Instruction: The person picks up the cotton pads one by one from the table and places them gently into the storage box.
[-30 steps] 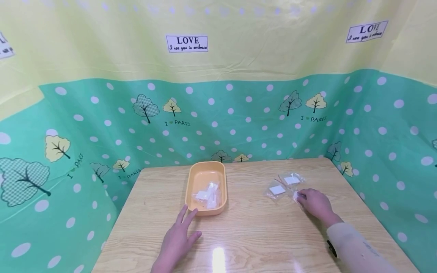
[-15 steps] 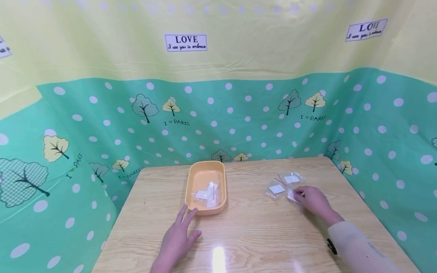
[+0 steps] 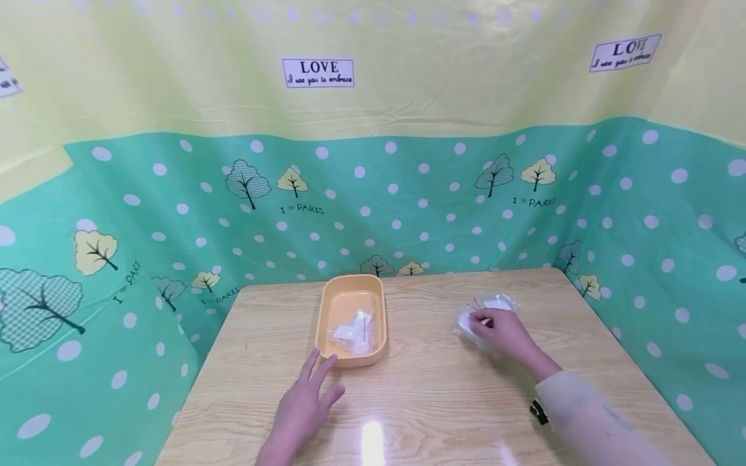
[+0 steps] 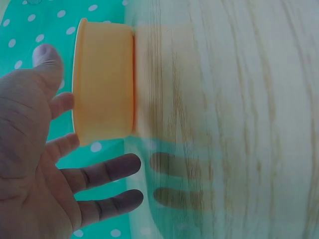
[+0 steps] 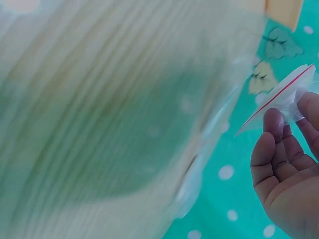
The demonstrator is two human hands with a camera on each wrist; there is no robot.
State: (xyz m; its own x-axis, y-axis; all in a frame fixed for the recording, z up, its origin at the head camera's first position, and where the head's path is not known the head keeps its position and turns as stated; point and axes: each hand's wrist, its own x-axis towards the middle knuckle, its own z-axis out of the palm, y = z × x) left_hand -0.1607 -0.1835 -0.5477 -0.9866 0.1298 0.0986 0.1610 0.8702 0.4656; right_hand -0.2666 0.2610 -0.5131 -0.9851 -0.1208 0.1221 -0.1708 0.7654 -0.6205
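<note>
My right hand [image 3: 509, 333] pinches a small clear zip bag [image 5: 279, 97] with a red seal line. In the right wrist view, the bag is raised off the table between thumb and fingers. Below and behind that hand lie other clear bags with white pieces [image 3: 499, 302], partly hidden by it. My left hand [image 3: 301, 404] has its fingers spread at the near end of a peach plastic box [image 4: 103, 82]. Fingertips meet the box's rim in the left wrist view. Inside the box are several clear bags with white contents [image 3: 355, 333].
A light wood-grain table [image 3: 419, 388] carries the box and bags. Green and yellow curtain [image 3: 396, 213] with dots and trees closes off the back and both sides. A bright light reflection shows on the table's near part.
The right hand has picked up the near bag from the table and moved left with it, over another bag. The left hand and the box have stayed in place.
</note>
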